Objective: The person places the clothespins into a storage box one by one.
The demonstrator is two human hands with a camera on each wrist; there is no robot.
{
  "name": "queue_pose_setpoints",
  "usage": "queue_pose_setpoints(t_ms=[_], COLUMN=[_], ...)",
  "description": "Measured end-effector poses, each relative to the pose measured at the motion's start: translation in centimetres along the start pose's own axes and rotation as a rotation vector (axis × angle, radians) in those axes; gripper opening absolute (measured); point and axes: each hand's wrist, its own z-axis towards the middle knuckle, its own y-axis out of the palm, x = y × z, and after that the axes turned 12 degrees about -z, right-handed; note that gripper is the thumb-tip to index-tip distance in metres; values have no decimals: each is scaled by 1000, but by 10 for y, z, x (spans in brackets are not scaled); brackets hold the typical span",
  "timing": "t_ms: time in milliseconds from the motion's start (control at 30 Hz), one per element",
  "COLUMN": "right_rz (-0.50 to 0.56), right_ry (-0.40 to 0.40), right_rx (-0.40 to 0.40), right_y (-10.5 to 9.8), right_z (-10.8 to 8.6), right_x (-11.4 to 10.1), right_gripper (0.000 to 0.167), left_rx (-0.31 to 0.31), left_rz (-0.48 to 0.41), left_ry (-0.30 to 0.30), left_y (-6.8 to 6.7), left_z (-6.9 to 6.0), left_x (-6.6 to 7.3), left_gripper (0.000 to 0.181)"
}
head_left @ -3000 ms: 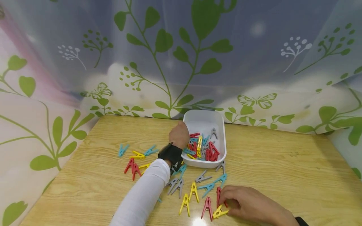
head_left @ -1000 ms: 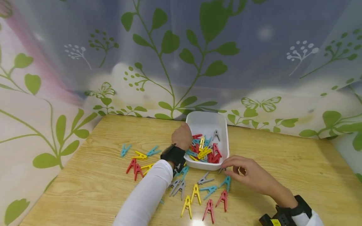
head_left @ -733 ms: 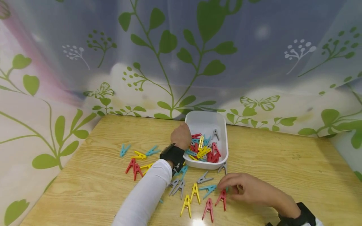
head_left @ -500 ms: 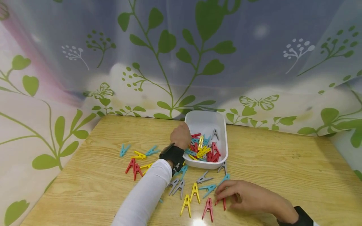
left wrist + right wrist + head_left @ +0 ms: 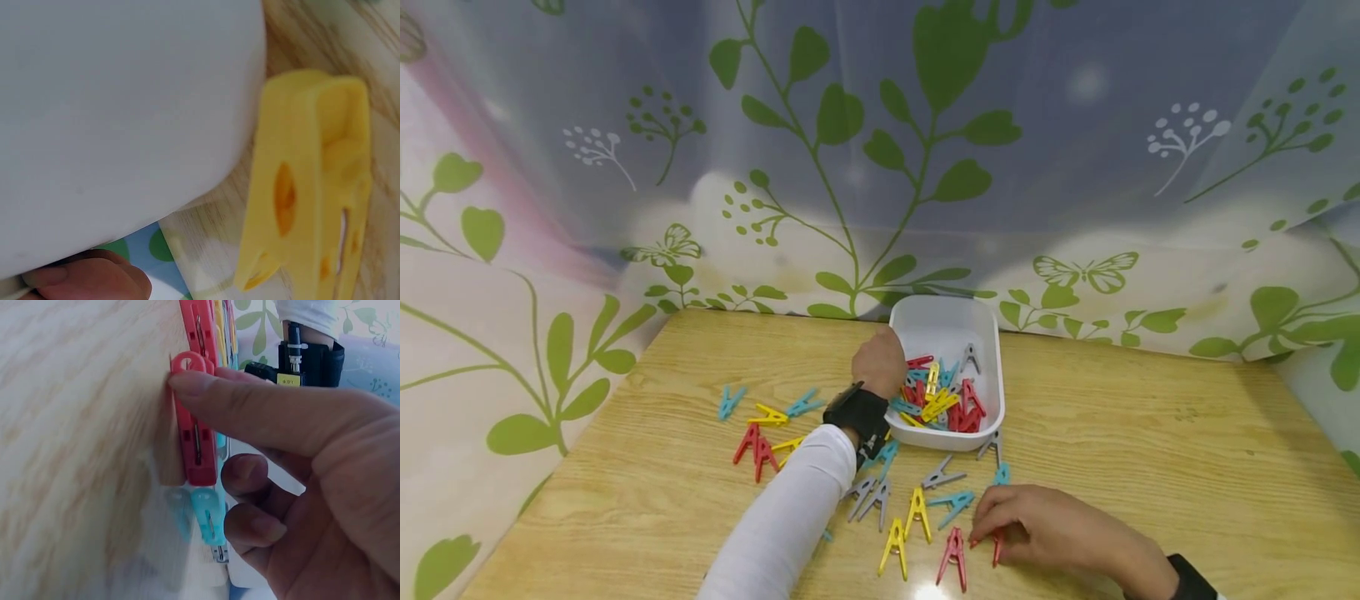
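Observation:
My left hand (image 5: 878,362) grips the left rim of a white plastic bin (image 5: 943,321). In the left wrist view its fingertips (image 5: 87,281) lie against the bin's wall, and a yellow clothespin (image 5: 294,175) is beside the bin. Several red, yellow, blue and grey clothespins are heaped in the bin. At the front right, my right hand (image 5: 1048,529) pinches a red clothespin (image 5: 199,453) between thumb and index finger, low over the table; the fingers partly cover it in the head view. Beyond that clothespin a blue one (image 5: 208,515) shows in the right wrist view.
Several clothespins lie scattered on the wooden table (image 5: 1150,417), among them a red one (image 5: 952,557), yellow ones (image 5: 894,546) and a grey one (image 5: 943,473) before the bin. More lie left of the left forearm. A patterned curtain (image 5: 1075,167) hangs behind the table.
A yellow clothespin from beside my right hand now lies in the bin. That hand went up to the bin's front right corner, then back down to the red clothespin. My left hand stayed put.

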Motion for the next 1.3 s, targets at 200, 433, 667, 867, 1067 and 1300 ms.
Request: queue_pose_setpoints(t_ms=[200,433,667,867,1067,1300], right_rz=[8,108,51,-112,-190,-191], right_ry=[18,145,166,296,366,298], right_rx=[-9,47,264,434,517,508], right_y=[-1,-13,-46,-73,-87,-97], right_z=[4,-2,2,18,38,58], right_x=[-4,-4,7,20,28,29], right_gripper=[19,15,25,26,32,34], left_rx=[6,8,-133,-290,-310,-239], left_rz=[-12,-26,-85,-160,-264,-276], left_ry=[0,19,-8,5,69,88], left_y=[1,2,-6,-15,-24,-26], left_z=[1,1,6,10,9,10], left_x=[-1,0,-3,-13,-21,-19], left_gripper=[21,21,33,56,61,62])
